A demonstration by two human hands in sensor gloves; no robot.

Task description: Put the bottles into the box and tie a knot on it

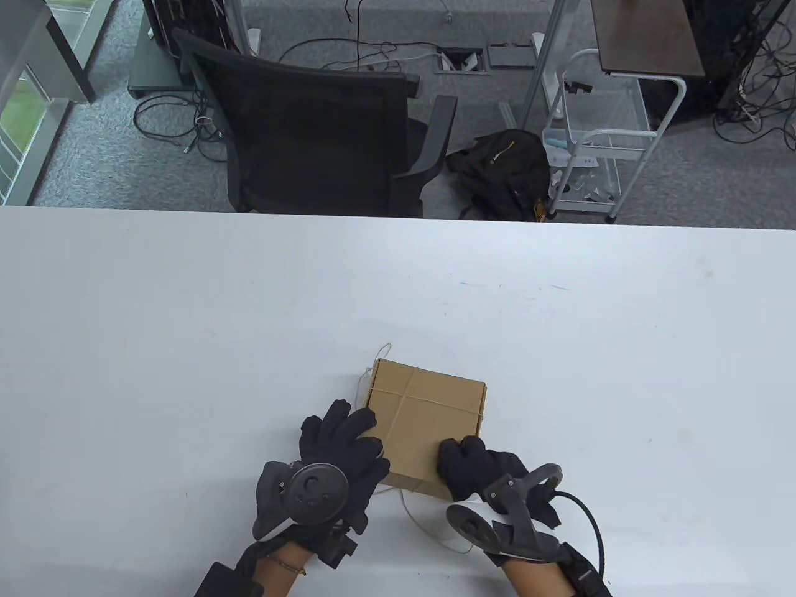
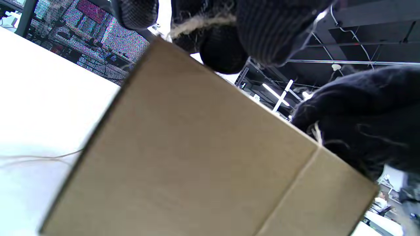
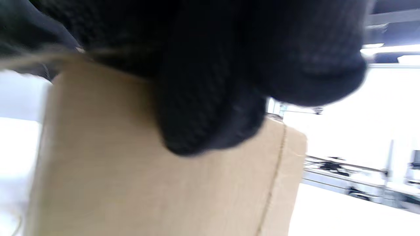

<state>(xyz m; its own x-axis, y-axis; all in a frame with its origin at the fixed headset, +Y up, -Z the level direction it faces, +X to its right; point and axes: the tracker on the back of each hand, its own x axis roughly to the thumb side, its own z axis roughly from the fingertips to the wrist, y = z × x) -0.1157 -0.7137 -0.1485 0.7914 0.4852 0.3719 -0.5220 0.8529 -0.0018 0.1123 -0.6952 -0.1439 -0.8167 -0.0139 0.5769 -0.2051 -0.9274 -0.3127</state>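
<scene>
My left hand (image 1: 339, 451) lay with fingers spread on the closed cardboard box's (image 1: 423, 410) near-left corner, twine (image 2: 193, 24) crossing under them; the box sat on the white table (image 1: 186, 348), twine-crossed; my right hand (image 1: 476, 463) curled on its near edge, pinching twine, I think.

Bottles: none showed; the closed cardboard box (image 1: 425, 420) hid its inside.
Twine (image 1: 429, 528): its near run vanished under both hands.
Right wrist view: blurred, glove filling the top.
Knot: could not tell.
</scene>
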